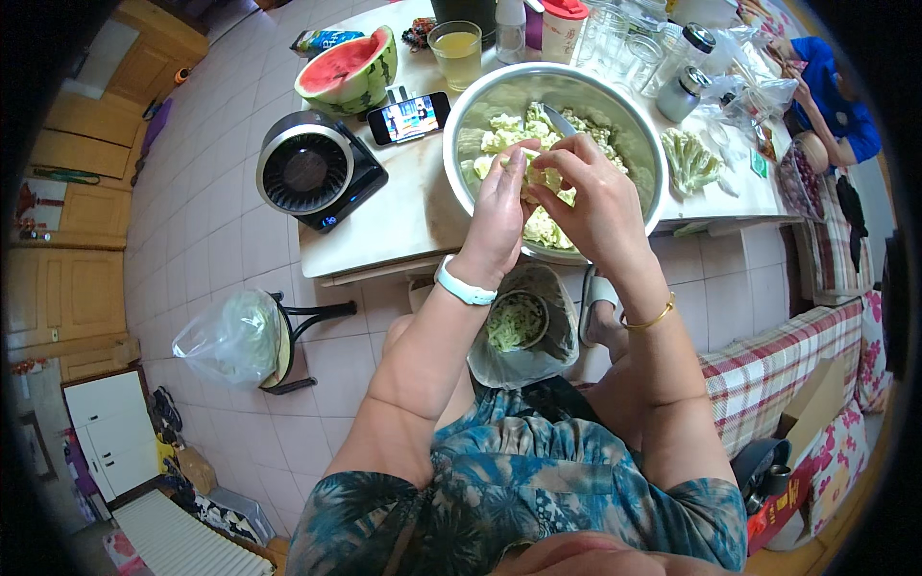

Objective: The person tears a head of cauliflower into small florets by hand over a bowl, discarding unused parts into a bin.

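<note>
A wide metal bowl (652,155) holds cauliflower florets (545,229) and a knife (559,121) whose blade lies among them. Over the bowl, my left hand (502,201) holds a small piece of cauliflower between thumb and fingers. My right hand (594,194) is close against it, its thumb and fingertips bent toward the piece; whether they grip it is hard to see. A larger cauliflower chunk (691,160) lies on the table to the right of the bowl. Below the table edge, a lined bin (562,345) contains green and pale trimmings (515,324).
On the table (403,227) stand a small fan (305,165), a propped phone (409,119), a cut watermelon (353,72), a glass of yellowish drink (457,56) and several jars. A bagged vegetable (245,338) rests on a stool at left. Another person (828,101) sits at far right.
</note>
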`<state>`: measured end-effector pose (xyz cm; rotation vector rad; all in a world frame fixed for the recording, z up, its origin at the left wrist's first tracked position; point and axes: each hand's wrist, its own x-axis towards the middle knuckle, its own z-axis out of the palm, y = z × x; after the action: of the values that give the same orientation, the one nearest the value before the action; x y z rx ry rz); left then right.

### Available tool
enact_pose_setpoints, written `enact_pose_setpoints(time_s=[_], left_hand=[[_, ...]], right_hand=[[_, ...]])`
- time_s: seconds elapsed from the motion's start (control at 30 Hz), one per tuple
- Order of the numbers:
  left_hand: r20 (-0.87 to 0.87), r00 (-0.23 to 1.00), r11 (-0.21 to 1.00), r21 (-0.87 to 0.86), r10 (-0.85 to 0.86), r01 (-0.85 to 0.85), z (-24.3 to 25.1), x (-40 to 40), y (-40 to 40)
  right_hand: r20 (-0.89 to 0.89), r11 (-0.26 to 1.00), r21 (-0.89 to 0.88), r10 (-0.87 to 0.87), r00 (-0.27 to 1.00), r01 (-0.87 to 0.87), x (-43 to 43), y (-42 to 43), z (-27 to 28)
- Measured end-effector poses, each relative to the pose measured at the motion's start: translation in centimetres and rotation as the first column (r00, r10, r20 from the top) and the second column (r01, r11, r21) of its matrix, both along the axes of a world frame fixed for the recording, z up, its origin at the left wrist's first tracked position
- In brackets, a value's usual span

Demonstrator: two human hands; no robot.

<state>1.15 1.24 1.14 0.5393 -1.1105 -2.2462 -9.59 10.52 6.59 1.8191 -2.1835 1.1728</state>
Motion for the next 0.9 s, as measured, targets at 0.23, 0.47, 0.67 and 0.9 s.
enact_pose_setpoints(time_s=[0.23,0.47,0.67,0.9], left_hand=[[-0.153,0.988,0.983,0.174,-0.025,0.052,-0.2,-0.4,-0.6],[-0.100,0.994,0.991,0.128,0.039,-0.026,-0.4,0.1,-1.6],[-0.147,0.989,0.981,0.193,0.023,0.006,-0.3,0.1,-2.0],[-0.249,0.969,0.959,0.277,0.014,0.057,-0.1,-0.3,-1.4]], right_hand=[[0.331,0.975,-0.178,-0.067,0.941,0.132,-2.1,0.0,0.0],[0.018,0.893,0.414,-0.203,0.979,0.178,-5.0,1.5,-1.8],[0.000,0.812,0.577,-0.105,0.995,0.085,-4.9,1.6,-3.7],[0.072,0.988,-0.051,-0.144,0.987,0.148,-2.3,0.1,-1.7]])
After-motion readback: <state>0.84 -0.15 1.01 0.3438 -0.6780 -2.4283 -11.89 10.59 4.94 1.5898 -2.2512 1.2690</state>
